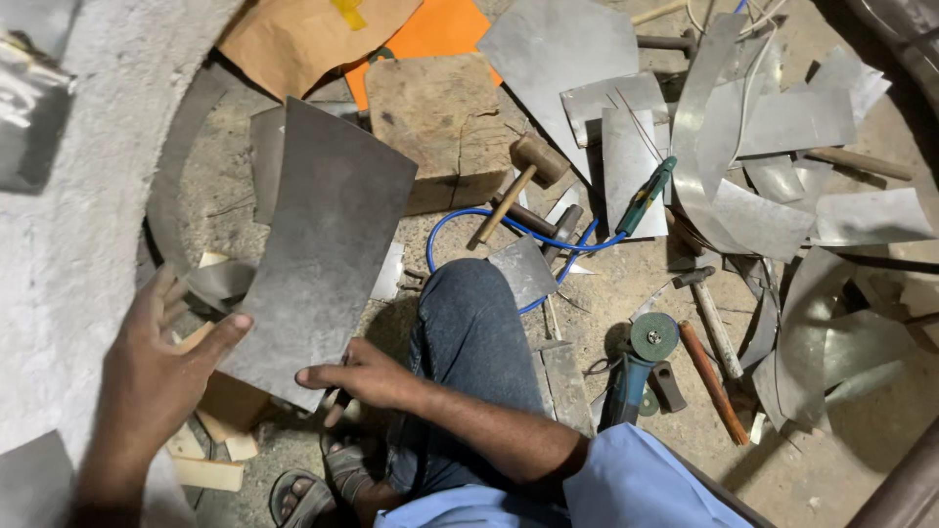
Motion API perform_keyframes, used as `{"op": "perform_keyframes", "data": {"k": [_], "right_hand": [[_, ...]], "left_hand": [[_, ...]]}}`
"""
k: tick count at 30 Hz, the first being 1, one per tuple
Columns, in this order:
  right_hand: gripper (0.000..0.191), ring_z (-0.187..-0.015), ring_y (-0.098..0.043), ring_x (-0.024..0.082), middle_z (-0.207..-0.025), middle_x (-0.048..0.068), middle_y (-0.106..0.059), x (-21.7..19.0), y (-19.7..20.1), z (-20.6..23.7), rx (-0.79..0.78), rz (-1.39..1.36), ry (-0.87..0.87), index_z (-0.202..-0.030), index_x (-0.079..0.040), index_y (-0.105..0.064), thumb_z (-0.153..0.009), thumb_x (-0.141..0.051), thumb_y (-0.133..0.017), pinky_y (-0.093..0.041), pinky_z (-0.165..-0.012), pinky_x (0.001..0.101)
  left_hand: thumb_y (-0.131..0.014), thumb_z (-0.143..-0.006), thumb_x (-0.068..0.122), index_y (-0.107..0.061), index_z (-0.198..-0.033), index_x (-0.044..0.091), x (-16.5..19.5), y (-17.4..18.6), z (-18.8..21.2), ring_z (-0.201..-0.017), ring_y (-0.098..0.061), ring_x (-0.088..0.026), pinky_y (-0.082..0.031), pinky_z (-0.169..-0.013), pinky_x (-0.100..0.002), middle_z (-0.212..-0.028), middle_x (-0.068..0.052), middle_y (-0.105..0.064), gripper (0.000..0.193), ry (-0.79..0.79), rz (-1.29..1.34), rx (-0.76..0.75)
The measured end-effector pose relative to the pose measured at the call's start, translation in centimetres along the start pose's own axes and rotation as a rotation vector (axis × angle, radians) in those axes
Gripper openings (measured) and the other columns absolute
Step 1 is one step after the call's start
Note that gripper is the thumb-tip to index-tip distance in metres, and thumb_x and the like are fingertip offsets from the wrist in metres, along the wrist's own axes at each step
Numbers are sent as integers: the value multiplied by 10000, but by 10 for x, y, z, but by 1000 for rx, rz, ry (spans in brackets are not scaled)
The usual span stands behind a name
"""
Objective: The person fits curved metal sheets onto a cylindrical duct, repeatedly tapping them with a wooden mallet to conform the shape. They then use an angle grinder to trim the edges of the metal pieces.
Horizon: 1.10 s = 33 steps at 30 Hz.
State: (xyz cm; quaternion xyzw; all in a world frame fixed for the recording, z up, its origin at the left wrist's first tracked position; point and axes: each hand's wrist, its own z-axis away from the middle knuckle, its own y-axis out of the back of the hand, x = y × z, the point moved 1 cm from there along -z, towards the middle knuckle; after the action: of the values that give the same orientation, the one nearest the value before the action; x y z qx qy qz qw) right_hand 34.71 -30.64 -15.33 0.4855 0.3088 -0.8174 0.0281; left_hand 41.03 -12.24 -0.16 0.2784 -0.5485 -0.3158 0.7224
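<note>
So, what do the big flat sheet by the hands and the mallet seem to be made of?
The flat sheet looks like thin metal, dull grey and matte, with faint smudges; probably steel, though that is uncertain. The mallet looks like bare unpainted wood, tan, with visible grain on head and handle.

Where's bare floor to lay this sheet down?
Bare floor lies at lower right, beyond the angle grinder and hammers. The upper right is crowded with metal offcuts. Around the sheet, wood block and scraps leave little room.

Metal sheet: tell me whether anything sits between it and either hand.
Nothing visible does. The left hand has its thumb on the lower left edge of the grey metal sheet, and the right hand touches its bottom edge, fingers pointing left.
</note>
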Motion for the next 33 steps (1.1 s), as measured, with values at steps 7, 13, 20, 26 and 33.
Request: {"op": "perform_keyframes", "data": {"k": [7, 13, 20, 26, 33], "right_hand": [[493, -830, -759, 250, -994, 204, -744, -66, 68, -14, 116, -294, -41, -1231, 137, -608, -1003, -298, -639, -638, -555, 346], [609, -602, -662, 140, -751, 108, -717, -97, 145, -7, 257, 278, -168, -1061, -88, -760, -988, -629, -489, -582, -527, 288], [422, -809, -657, 228, -959, 130, -676, -39, 330, 1, 1039, 347, 199, -1250, -37, -637, -992, -370, -656, -526, -657, 390], [884, -1222, -661, 350, -1363, 218, -635, -16, 370, -31, 1208, 820, -44, -1544, -87, -325, -842, -250, -836, -537, -970, 451], [1102, -992, -684, 359, -1159, 229, -667, -30, 376, -56, 1248, 770, -96, -1577, -104, -132, -744, -165, -851, -553, -804, 443]], "left_hand": [[-603, -1024, 384, -346, -1543, -38, -4, -130, -24, -1168, -614, -315, -536, -984, -437, -1329, -254, -577, 716, 310, 1378, -248], [-613, -954, 98, -525, -1374, -69, 39, -181, -118, -1104, -724, -234, -582, -941, -351, -1250, -193, -678, 460, 271, 1133, 73], [-639, -923, 5, -600, -1245, -120, 44, -167, -199, -1021, -736, -262, -554, -898, -339, -1170, -196, -722, 347, 223, 889, 160], [-671, -916, 46, -637, -1242, -109, 35, -176, -226, -994, -726, -253, -539, -866, -333, -1141, -182, -736, 362, 323, 933, 131], [-699, -874, 37, -613, -1239, -79, 53, -204, -247, -1017, -741, -269, -572, -857, -362, -1142, -166, -724, 393, 185, 800, 246]]}}
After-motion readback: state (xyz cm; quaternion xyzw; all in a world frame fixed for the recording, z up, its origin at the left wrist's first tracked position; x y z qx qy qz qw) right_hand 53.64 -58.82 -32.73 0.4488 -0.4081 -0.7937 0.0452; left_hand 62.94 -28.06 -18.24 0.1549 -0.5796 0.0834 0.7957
